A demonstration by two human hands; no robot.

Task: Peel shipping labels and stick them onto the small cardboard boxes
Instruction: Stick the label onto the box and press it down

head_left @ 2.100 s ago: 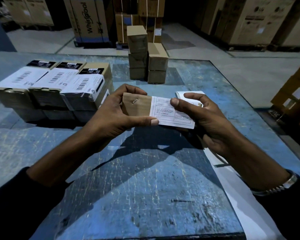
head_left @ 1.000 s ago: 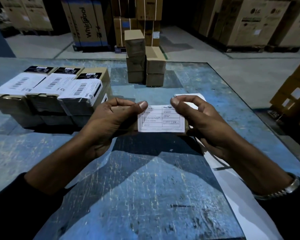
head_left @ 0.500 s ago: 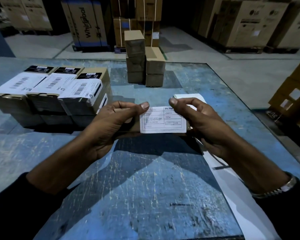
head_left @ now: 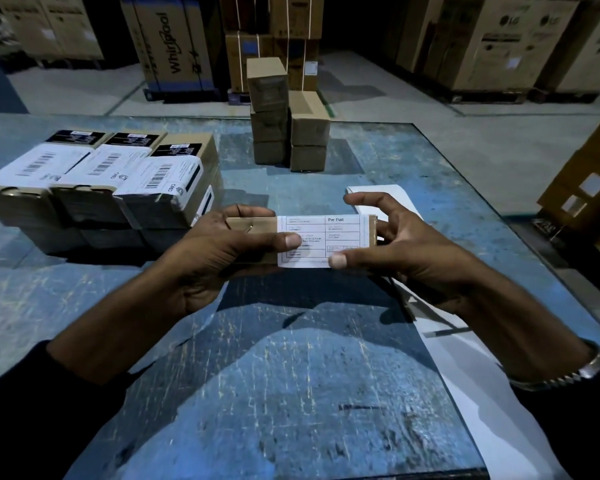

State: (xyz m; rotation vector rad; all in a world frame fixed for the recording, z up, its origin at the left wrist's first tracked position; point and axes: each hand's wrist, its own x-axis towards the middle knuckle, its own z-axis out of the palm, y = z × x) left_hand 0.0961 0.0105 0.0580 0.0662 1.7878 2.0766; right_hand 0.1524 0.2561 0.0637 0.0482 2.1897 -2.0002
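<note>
- The left hand (head_left: 222,258) grips a small cardboard box (head_left: 253,225) above the blue counter (head_left: 291,393); its thumb lies across the near-left part of the shipping label (head_left: 319,240), pressing it onto the box face.
- The right hand (head_left: 406,247) is around the box's right end: its thumb presses the label's lower edge, its index finger arches over the top without plainly touching, and the other fingers curl behind the box.
- The label appears laid flat on the right part of the box face, with a narrow strip of bare cardboard past its right edge. Whether every edge is stuck down cannot be told.
- Risk: if the two thumbs smooth from opposite sides towards each other, air or a crease may be trapped in the middle; paper this thin would wrinkle rather than stretch.
- Risk: the label's lower edge seems to sit at or slightly past the box's near edge, so an overhang could fold under or catch and lift.
- Risk: the box is held in mid-air, so hard pressing could twist it in the grip and skew the label.
- The white backing sheet (head_left: 499,410) lies on the counter under the right forearm; a sleeve dragging over it could pull it off the edge.
- Labelled boxes (head_left: 94,181) sit well to the left and plain stacked boxes (head_left: 288,126) behind, both clear of the hands.
</note>
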